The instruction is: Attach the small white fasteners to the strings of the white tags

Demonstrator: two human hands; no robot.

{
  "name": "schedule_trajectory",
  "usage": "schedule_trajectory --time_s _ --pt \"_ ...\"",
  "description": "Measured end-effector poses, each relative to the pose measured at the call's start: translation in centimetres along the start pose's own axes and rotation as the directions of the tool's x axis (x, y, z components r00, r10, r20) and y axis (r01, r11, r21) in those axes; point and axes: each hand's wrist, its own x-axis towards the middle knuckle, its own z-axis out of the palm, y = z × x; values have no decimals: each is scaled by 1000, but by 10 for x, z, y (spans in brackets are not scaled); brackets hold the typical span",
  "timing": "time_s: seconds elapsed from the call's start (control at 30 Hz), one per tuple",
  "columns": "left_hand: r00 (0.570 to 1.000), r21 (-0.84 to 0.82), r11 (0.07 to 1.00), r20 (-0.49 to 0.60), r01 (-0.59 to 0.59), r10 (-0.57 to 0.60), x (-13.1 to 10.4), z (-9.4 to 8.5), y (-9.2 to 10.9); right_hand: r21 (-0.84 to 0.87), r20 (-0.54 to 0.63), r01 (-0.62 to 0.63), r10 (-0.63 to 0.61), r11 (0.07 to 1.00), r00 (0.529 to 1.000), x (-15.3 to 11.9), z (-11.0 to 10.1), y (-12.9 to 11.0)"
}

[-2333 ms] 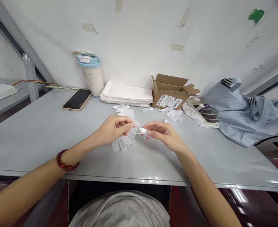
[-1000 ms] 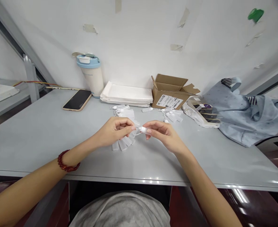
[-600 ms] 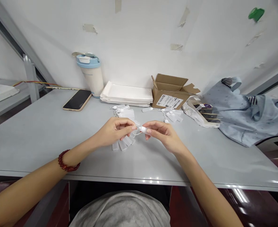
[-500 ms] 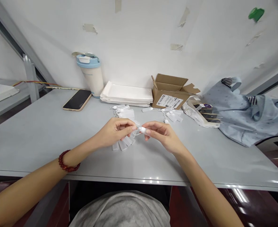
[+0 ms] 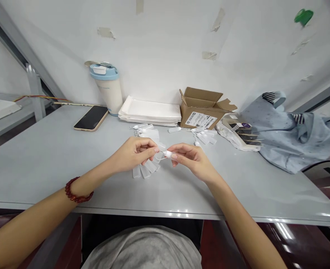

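Between thumb and fingers, my right hand (image 5: 191, 158) pinches a small translucent bottle with a white cap (image 5: 167, 154), the cap pointing left. A thin white loop hangs from the cap towards my left hand (image 5: 139, 153). The left thumb and forefinger are pressed together at a fine strand that leads to the cap; its end is too small to make out. Under and behind the left hand lies a cluster of translucent bottles (image 5: 145, 171), fanned out on the grey table (image 5: 105, 190). A second, smaller bunch of bottles (image 5: 206, 137) rests in front of the cardboard box.
Along the wall stand a cup with a blue lid (image 5: 110, 91), a stack of white envelopes (image 5: 150, 111) and an open cardboard box (image 5: 202, 110). A phone (image 5: 91, 118) lies at the left. To the right are a plastic-wrapped pack (image 5: 240, 132) and blue cloth (image 5: 288, 130).
My left hand has moved a little to the left, away from the cap, and the gap between the hands is wider. The right hand has hardly moved and keeps the bottle.
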Motion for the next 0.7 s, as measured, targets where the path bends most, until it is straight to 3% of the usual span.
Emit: schedule_trajectory --time_s 0.7 --pt "997 1 998 44 55 -55 -3 14 -12 -107 -8 22 -23 994 1000 0 2 10"
